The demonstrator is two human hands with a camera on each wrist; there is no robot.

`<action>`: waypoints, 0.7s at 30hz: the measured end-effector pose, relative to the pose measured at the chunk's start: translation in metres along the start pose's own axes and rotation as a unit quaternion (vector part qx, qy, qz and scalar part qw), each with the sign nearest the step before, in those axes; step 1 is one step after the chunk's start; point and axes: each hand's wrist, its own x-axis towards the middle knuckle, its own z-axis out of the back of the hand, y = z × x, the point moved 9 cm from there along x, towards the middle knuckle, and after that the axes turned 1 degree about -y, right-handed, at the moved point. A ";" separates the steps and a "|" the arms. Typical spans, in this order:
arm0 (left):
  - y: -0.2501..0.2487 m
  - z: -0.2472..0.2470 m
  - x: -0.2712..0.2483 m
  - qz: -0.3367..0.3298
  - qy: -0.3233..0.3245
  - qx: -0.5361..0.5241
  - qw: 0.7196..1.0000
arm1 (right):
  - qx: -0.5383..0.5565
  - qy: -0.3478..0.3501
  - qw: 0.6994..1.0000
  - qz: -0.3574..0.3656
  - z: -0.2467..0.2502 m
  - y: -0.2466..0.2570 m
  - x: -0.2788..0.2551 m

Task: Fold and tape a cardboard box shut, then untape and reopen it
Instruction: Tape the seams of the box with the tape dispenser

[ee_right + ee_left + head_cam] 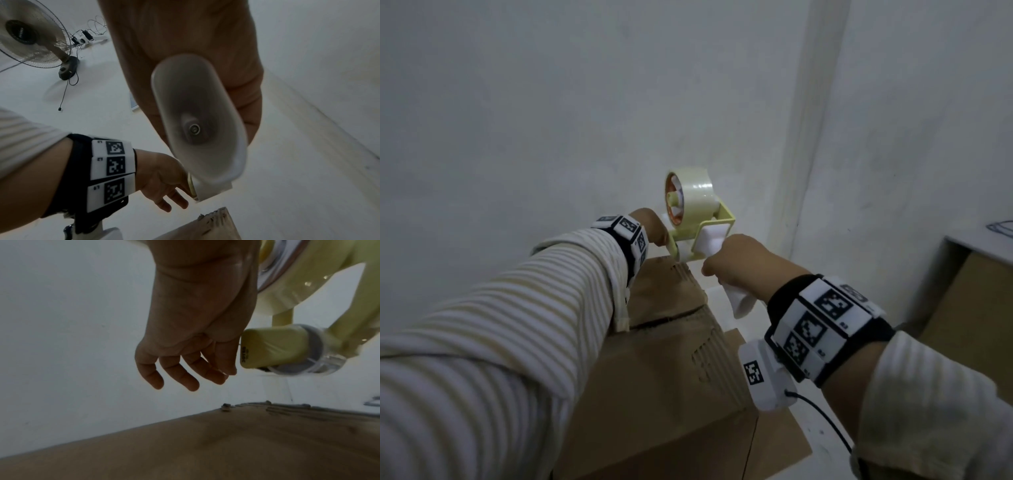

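A brown cardboard box stands against the white wall, its top flaps folded down with a dark seam across. At its far end my right hand grips the white handle of a yellow tape dispenser that carries a roll of clear tape. My left hand is at the dispenser's front, just above the box's far edge. Its index finger lies against the yellow front plate, and the other fingers hang loosely curled. The thumb is hidden, so a pinch on tape cannot be made out.
A flat cardboard sheet lies under the box on the white floor. Another cardboard box stands at the right. In the right wrist view a floor fan and a power strip with cables sit farther back.
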 end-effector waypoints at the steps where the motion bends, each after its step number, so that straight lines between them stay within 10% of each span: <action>1: -0.003 -0.004 0.007 -0.017 -0.004 0.059 0.998 | 0.013 0.004 1.000 0.002 -0.002 -0.002 0.005; 13: 0.036 -0.067 0.133 0.027 0.055 0.182 0.981 | 0.006 0.031 0.999 0.022 -0.005 0.006 0.010; 21: 0.003 -0.039 0.052 -0.050 0.011 0.209 0.977 | -0.015 0.033 0.999 0.016 -0.004 0.007 0.016</action>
